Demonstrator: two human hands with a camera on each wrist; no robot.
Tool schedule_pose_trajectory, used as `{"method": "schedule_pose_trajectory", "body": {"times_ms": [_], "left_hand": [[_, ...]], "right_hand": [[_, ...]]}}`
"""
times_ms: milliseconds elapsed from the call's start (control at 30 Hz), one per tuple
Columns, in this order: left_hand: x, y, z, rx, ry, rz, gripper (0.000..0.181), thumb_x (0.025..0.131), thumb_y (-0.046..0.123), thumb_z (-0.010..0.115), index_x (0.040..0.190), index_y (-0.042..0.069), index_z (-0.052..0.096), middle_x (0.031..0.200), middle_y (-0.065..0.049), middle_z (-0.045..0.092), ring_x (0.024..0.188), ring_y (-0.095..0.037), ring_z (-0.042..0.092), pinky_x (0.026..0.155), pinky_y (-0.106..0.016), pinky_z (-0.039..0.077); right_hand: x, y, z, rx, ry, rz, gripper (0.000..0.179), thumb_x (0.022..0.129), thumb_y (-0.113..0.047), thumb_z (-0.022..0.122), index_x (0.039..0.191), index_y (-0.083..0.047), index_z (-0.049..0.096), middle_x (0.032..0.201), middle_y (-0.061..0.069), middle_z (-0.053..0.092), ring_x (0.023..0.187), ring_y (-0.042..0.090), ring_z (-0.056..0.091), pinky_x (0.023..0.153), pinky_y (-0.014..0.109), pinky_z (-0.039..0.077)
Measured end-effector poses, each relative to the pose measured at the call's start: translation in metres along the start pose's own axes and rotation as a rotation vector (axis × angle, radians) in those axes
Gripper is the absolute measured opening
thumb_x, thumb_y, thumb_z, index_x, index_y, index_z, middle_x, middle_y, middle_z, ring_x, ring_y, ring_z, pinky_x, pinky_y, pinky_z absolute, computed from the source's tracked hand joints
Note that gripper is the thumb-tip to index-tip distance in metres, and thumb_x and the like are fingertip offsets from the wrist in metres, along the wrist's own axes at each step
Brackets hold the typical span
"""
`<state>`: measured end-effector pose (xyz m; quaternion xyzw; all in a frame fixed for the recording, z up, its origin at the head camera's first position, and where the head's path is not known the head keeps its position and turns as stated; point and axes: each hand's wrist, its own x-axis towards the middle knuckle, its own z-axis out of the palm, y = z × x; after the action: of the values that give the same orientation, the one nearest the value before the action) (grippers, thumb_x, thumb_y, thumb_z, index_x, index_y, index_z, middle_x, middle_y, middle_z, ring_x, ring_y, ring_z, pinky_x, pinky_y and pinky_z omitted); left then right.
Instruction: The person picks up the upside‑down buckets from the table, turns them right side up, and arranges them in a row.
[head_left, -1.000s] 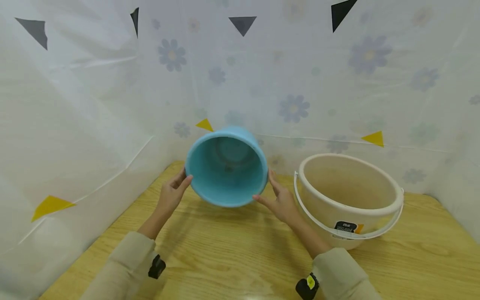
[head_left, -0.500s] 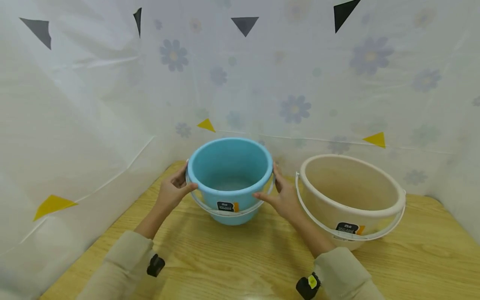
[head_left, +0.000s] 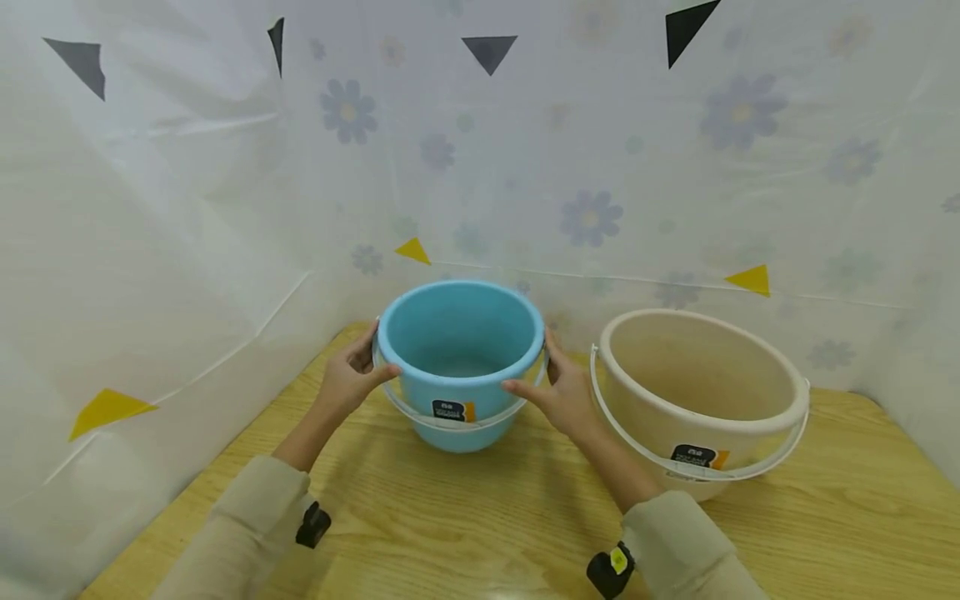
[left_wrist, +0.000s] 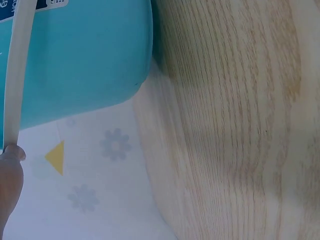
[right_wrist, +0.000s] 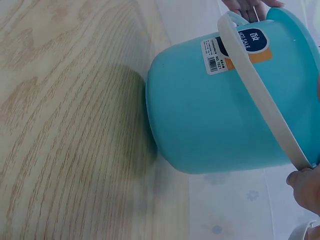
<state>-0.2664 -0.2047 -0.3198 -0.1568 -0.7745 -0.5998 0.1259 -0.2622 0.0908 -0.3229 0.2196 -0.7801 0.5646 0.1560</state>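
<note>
A blue plastic bucket (head_left: 459, 392) with a white handle (head_left: 450, 425) hanging down its front stands upright between my hands in the head view. My left hand (head_left: 351, 375) grips its left side at the rim, thumb in front and fingers behind. On the opposite side my right hand (head_left: 564, 398) holds the rim in the same way. In the right wrist view the blue bucket's (right_wrist: 210, 115) base is right by the wooden table; I cannot tell whether all of it touches. The head view shows nothing inside it.
A larger cream bucket (head_left: 645, 417) with a white handle stands to the right, close to my right forearm. The wooden table (head_left: 465, 525) spreads in front of me. White flowered sheeting (head_left: 510, 167) hangs behind and at the sides.
One second ago the blue bucket was tipped with its mouth towards me. It has swung upright and its base has come down to the table's level. Both hands keep hold of its rim.
</note>
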Motion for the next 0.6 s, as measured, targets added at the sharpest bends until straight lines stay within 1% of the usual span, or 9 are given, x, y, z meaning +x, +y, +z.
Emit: {"method": "schedule_pose_trajectory", "body": {"times_ms": [133, 267, 400, 500, 600], "left_hand": [[0.002, -0.004, -0.001, 0.011, -0.013, -0.001, 0.086, 0.079, 0.016, 0.073, 0.145, -0.002, 0.021, 0.152, -0.016, 0.021, 0.139, -0.03, 0.025, 0.106, -0.029, 0.03], [0.005, -0.008, -0.003, 0.012, -0.022, -0.009, 0.086, 0.079, 0.015, 0.073, 0.145, -0.002, 0.021, 0.152, -0.016, 0.02, 0.139, -0.03, 0.025, 0.106, -0.029, 0.03], [0.008, -0.011, -0.006, -0.006, -0.045, -0.012, 0.085, 0.08, 0.013, 0.073, 0.144, -0.003, 0.02, 0.152, -0.018, 0.02, 0.139, -0.031, 0.025, 0.105, -0.031, 0.031], [0.01, -0.014, -0.008, -0.01, -0.056, -0.019, 0.083, 0.081, 0.011, 0.071, 0.145, -0.001, 0.02, 0.152, -0.017, 0.021, 0.139, -0.032, 0.026, 0.105, -0.032, 0.032], [0.012, -0.016, -0.009, -0.006, -0.059, -0.031, 0.081, 0.082, 0.011, 0.07, 0.146, 0.001, 0.02, 0.152, -0.016, 0.021, 0.139, -0.031, 0.026, 0.105, -0.033, 0.032]], "right_hand": [[0.002, 0.005, 0.002, -0.012, 0.004, 0.003, 0.098, 0.071, -0.013, 0.08, 0.144, 0.006, 0.018, 0.15, 0.022, 0.019, 0.14, 0.032, 0.021, 0.109, 0.04, 0.03], [0.004, 0.01, 0.006, 0.016, 0.003, -0.004, 0.098, 0.07, -0.011, 0.08, 0.143, 0.009, 0.018, 0.15, 0.023, 0.019, 0.139, 0.032, 0.022, 0.109, 0.042, 0.03], [0.005, 0.009, 0.008, 0.022, 0.003, 0.017, 0.098, 0.07, -0.011, 0.08, 0.144, 0.007, 0.017, 0.151, 0.021, 0.019, 0.14, 0.031, 0.021, 0.109, 0.039, 0.029], [0.006, 0.008, 0.009, 0.001, 0.006, 0.049, 0.099, 0.071, -0.015, 0.08, 0.144, 0.005, 0.017, 0.151, 0.019, 0.018, 0.14, 0.03, 0.02, 0.11, 0.035, 0.029], [0.008, 0.008, 0.011, -0.004, 0.011, 0.06, 0.097, 0.072, -0.016, 0.079, 0.145, 0.004, 0.018, 0.152, 0.019, 0.018, 0.141, 0.03, 0.02, 0.11, 0.035, 0.029]]}}
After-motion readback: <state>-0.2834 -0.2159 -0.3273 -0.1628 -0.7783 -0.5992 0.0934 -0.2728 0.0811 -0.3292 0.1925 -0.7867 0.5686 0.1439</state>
